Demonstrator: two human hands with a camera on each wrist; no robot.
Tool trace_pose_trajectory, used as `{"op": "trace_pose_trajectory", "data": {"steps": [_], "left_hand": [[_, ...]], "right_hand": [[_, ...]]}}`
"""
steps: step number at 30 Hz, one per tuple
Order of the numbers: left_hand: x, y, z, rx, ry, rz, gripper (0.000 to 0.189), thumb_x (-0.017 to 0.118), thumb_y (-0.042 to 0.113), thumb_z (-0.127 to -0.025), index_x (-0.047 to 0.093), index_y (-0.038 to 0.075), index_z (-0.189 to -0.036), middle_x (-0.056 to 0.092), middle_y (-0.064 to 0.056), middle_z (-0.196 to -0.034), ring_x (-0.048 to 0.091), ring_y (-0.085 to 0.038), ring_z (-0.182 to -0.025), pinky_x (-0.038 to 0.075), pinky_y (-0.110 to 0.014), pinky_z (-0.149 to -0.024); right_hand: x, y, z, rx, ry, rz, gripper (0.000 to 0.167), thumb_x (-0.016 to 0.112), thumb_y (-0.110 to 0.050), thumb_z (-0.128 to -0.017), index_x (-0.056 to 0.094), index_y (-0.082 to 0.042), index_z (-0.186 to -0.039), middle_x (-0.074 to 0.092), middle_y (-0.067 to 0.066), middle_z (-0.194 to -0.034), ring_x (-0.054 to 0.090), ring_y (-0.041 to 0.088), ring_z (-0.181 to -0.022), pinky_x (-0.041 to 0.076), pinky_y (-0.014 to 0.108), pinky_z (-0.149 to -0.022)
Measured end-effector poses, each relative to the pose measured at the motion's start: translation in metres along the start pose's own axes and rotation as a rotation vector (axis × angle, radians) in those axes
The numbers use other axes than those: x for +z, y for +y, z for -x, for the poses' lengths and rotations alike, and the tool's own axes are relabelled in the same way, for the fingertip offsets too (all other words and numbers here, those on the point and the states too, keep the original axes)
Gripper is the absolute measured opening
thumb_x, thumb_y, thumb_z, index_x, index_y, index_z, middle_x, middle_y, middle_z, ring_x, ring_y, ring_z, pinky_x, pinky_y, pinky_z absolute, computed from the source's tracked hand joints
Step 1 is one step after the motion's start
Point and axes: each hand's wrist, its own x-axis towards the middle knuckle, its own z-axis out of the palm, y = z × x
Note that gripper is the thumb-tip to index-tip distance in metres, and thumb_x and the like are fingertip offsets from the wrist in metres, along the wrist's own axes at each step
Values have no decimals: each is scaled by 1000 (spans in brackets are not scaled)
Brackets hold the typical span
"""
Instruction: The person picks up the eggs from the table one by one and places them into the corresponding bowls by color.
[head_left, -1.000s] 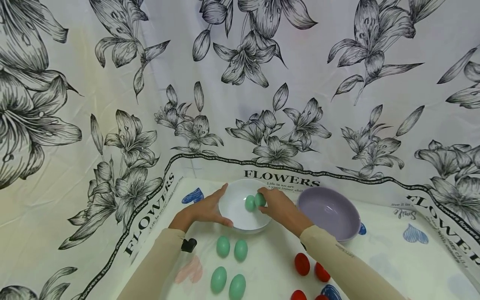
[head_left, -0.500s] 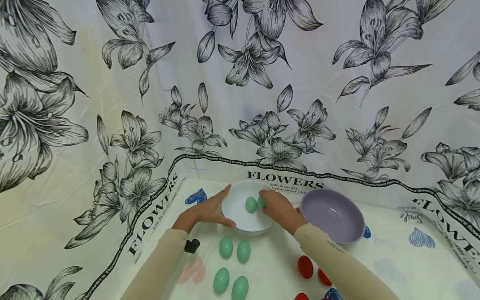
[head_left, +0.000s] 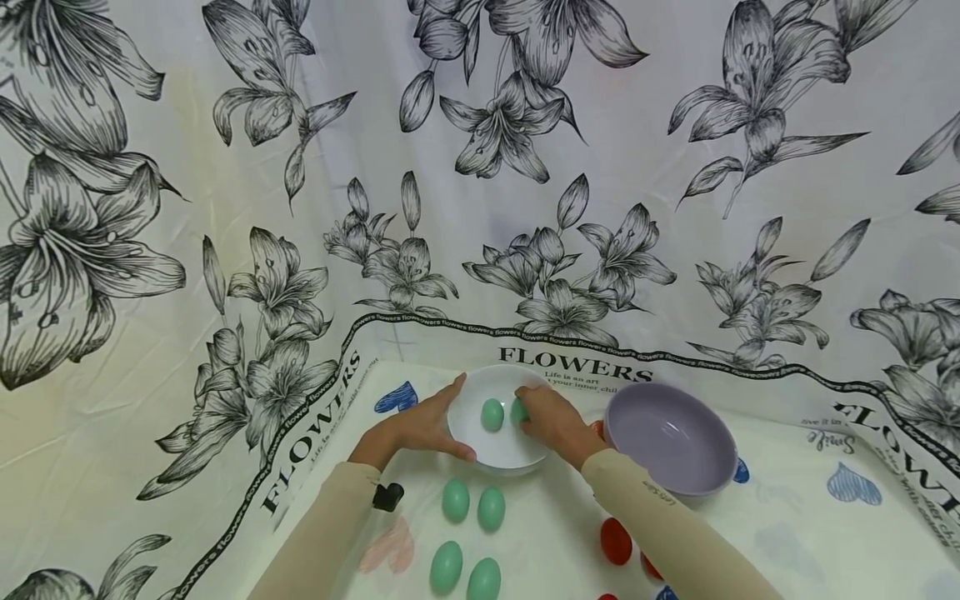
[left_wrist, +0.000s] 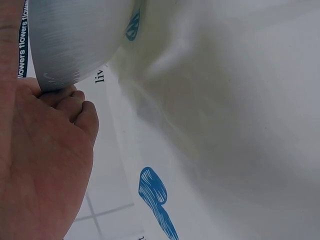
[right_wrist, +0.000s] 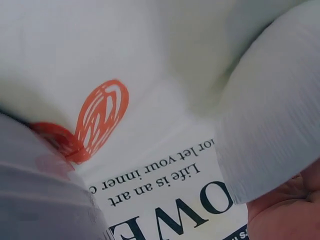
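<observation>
My left hand (head_left: 420, 429) grips the left side of a white bowl (head_left: 467, 396), its thumb at the front rim. In the left wrist view, curled fingers of that hand (left_wrist: 52, 145) touch the bowl's outer wall (left_wrist: 75, 40). My right hand (head_left: 551, 421) reaches over the bowl's right rim and pinches a green egg (head_left: 517, 410) inside it, the egg partly hidden by the fingers. Left of it, another green egg (head_left: 492, 414) lies in the bowl. The right wrist view shows the bowl's outside (right_wrist: 280, 100) and part of a hand (right_wrist: 287, 215).
Several green eggs (head_left: 455, 500) lie in front of the white bowl. Red eggs (head_left: 616, 542) lie to the right, partly behind my right forearm. A purple oval bowl (head_left: 671, 437) stands right of the white one. A flower-printed cloth (head_left: 555, 533) covers the table and the wall.
The head view has shifted slightly. Within the white bowl, the loose green egg sits a little farther left. The right fingers cover more of the held egg; the left hand keeps its grip.
</observation>
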Motion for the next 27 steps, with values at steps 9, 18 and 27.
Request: {"op": "trace_pose_trajectory", "data": {"steps": [9, 18, 27], "left_hand": [[0, 0, -1, 2, 0, 11, 156, 94, 70, -63, -2, 10, -171, 12, -13, -177, 22, -34, -160, 26, -53, -127], [-1, 3, 1, 1, 12, 14, 154, 95, 68, -64, 0, 11, -171, 13, -14, -177, 21, -35, -160, 26, -54, -127], [-1, 2, 2, 10, 6, -11, 152, 94, 67, -66, -3, 14, -171, 10, -13, -177, 18, -32, -161, 24, -51, -128]], "right_hand": [[10, 4, -1, 11, 14, -36, 56, 87, -15, -90, 65, -4, -139, 74, 6, -110, 67, 14, -96, 59, 34, -90], [10, 3, -1, -1, 33, -31, 54, 88, -15, -89, 66, -4, -136, 73, 3, -101, 63, 12, -87, 59, 33, -84], [7, 0, 2, 19, 37, -28, 55, 89, -17, -88, 66, -3, -136, 75, 7, -110, 71, 17, -98, 60, 35, -91]]}}
